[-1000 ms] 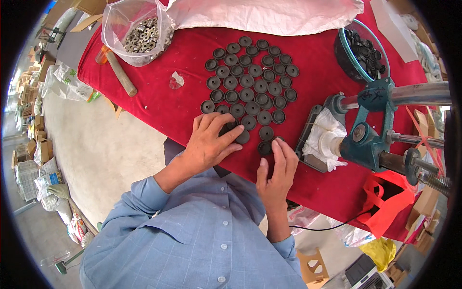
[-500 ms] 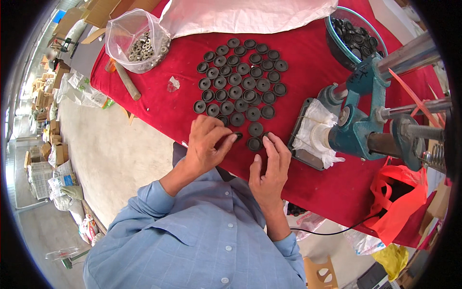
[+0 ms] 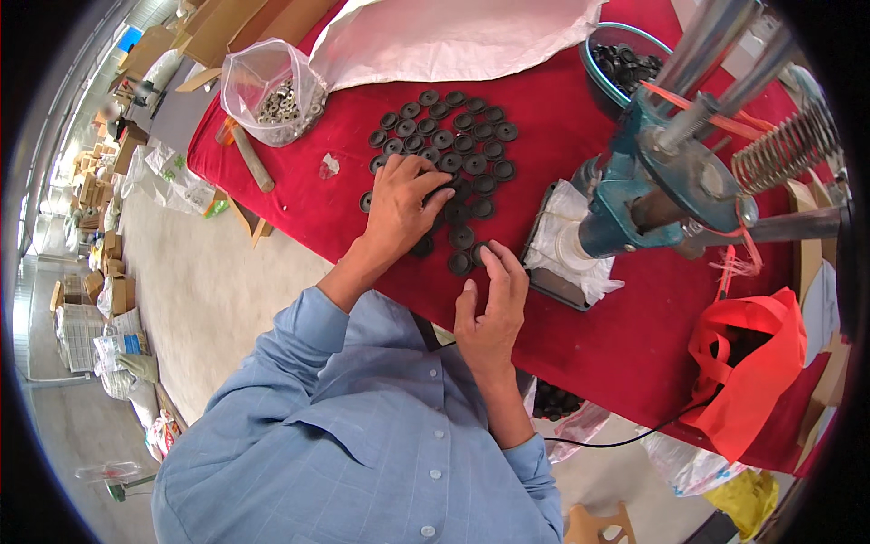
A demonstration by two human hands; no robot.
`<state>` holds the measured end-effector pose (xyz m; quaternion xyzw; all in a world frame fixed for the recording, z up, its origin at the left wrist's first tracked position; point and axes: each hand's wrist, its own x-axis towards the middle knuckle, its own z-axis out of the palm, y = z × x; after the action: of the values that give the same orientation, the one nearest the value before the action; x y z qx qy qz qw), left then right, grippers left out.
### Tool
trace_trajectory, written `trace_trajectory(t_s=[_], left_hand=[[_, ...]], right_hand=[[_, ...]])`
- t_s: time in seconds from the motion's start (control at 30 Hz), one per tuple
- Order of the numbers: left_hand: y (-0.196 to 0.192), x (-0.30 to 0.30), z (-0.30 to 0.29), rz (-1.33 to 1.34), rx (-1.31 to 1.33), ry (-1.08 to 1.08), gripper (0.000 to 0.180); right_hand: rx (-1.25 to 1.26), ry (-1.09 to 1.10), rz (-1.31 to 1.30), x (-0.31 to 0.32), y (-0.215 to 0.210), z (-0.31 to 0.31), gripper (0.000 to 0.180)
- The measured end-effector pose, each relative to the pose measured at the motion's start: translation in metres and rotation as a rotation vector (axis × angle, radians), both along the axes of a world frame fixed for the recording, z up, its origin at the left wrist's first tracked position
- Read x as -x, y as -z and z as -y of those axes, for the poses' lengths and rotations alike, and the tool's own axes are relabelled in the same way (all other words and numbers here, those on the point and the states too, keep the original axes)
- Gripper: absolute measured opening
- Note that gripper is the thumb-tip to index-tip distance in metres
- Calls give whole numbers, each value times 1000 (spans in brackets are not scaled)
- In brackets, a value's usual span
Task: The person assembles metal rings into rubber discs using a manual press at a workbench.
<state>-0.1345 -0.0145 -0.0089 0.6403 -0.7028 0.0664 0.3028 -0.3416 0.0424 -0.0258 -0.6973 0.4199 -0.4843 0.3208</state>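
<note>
Many black round discs (image 3: 441,139) with raised rims and small centres lie flat in a loose cluster on the red cloth (image 3: 580,354). Over the left part of this cluster is my left hand (image 3: 399,201), its thumb and index finger close together around a dark disc that they mostly hide. My right hand (image 3: 494,317) is at the cluster's near end. Its index fingertip touches a disc (image 3: 478,254) there, while the thumb stays apart from it. Another disc (image 3: 459,263) lies just left of those fingers.
A teal hand press (image 3: 625,218) stands at the right, its base wrapped in white plastic. Behind are a tub of black discs (image 3: 625,68), a white sheet (image 3: 453,41) and a clear bag of metal parts (image 3: 281,104). A hammer (image 3: 249,159) lies left; a red bag (image 3: 748,363) sits right.
My left hand has moved forward from the near edge of the cluster to over the discs. My right hand stays by the near discs. The whole view has shifted somewhat.
</note>
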Motion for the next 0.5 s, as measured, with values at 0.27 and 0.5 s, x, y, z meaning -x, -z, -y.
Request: trace_trajectory(t_s=[0.27, 0.5], left_hand=[[-25, -49, -15, -85, 90, -67, 19], [-4, -127, -37, -39, -110, -253, 22]], right_hand=[[-5, -2, 37, 1, 3, 1, 46], [8, -57, 7, 0, 4, 0, 41]])
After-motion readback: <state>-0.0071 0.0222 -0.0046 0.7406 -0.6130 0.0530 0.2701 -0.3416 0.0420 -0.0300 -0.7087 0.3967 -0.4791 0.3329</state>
